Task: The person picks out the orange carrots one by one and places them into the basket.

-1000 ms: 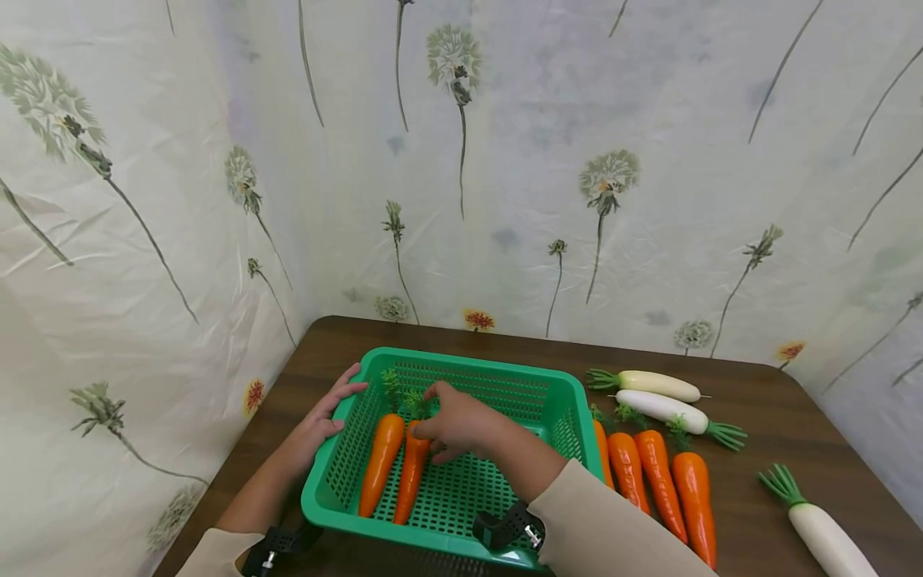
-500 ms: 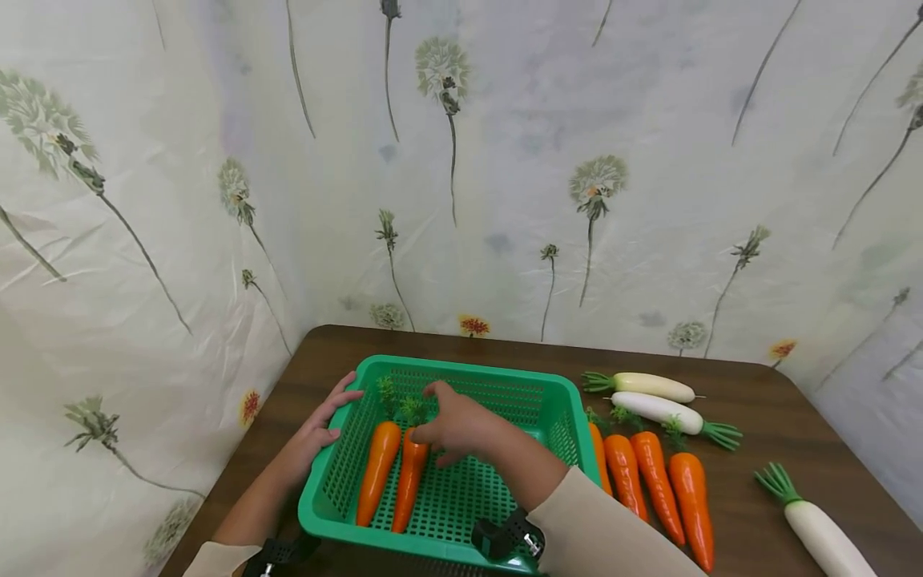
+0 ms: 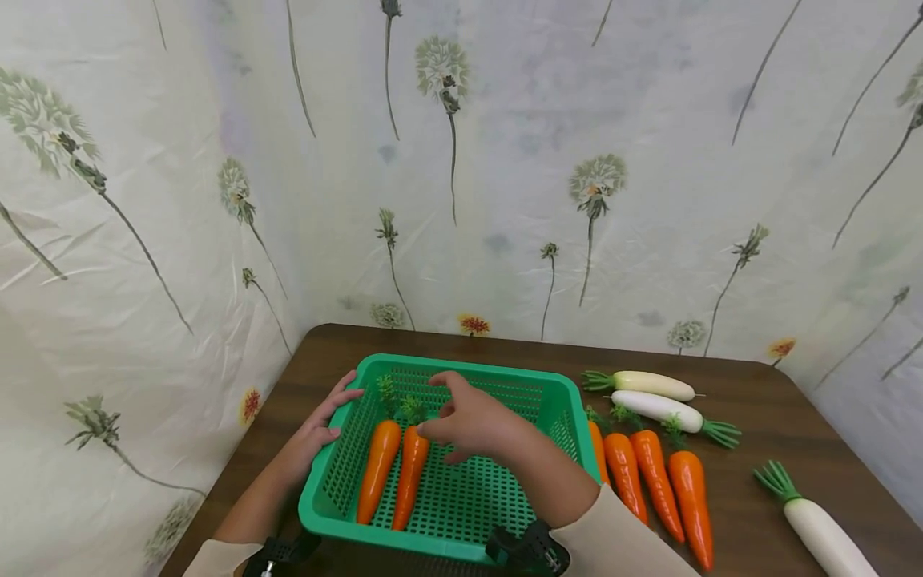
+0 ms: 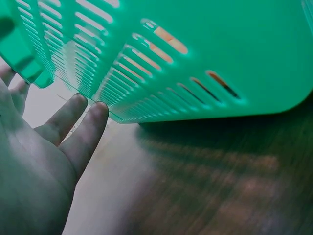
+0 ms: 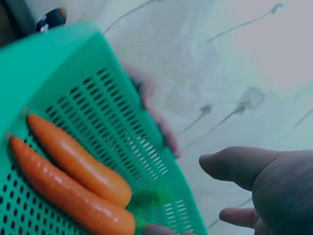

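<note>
In the head view, a green basket (image 3: 469, 368) sits near the counter's (image 3: 779, 401) left edge with two carrots (image 3: 409, 481) inside. The right hand (image 3: 472, 421), fingers apart and holding nothing, is above them; the left hand (image 3: 317, 433) lies straight-fingered along the basket's left rim.

The left wrist view shows extended fingers beside the basket's wall.

In the right wrist view, both carrots lie side by side.
</note>
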The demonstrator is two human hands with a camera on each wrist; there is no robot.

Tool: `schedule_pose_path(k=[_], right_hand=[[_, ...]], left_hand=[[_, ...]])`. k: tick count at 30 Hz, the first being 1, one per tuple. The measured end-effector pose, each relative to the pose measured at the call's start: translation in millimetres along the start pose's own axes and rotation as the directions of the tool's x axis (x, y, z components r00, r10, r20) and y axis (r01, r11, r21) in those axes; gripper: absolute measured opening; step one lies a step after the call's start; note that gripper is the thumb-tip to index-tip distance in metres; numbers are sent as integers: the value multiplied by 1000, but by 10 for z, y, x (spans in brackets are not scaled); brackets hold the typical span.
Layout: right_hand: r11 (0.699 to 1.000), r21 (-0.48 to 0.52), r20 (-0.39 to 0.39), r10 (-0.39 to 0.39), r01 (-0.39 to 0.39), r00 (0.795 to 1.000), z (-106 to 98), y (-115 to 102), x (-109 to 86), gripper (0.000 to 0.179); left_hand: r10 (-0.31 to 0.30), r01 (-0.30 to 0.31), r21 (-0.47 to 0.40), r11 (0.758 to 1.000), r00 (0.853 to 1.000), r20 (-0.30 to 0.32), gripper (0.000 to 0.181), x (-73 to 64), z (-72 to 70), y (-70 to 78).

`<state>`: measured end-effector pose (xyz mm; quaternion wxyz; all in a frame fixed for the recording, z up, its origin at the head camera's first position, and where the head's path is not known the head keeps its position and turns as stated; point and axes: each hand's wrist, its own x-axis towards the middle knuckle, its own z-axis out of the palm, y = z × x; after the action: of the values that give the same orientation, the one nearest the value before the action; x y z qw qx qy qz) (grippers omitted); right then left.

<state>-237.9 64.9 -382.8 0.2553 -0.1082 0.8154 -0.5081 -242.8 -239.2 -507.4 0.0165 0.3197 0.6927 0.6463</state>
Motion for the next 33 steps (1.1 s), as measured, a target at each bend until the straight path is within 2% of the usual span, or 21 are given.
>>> schedule_pose_path(k=[4,10,19,25,30,33], right_hand=[[1000,-13,0,-14,14,1000,-48,5,-116,80],[999,29,-5,-45,45,999,-155,46,-330,79],[999,-9,-79,-36,36,996,-274,96,-540,77],[999,9,-163,-52,54,985,-314,160,-630,71],[992,-81,-186,-111,97,976,-400,255,-703,66],[984,-145,-187,-125,98,974,-485,328,-778,62]], left_hand=[[8,-8,-3,1000,1000,-1,55,-7,-3,-14],[-3,3,-10,1000,1000,-2,56,-35,5,-44],[1,-1,7,1000,1000,-2,56,-29,-3,-20],[-4,4,0,1000,1000,3,57,-6,-7,2],[13,-13,-4,1000,1000,-3,55,7,3,-3],[24,-24,-20,1000,1000,5,55,11,16,-18]])
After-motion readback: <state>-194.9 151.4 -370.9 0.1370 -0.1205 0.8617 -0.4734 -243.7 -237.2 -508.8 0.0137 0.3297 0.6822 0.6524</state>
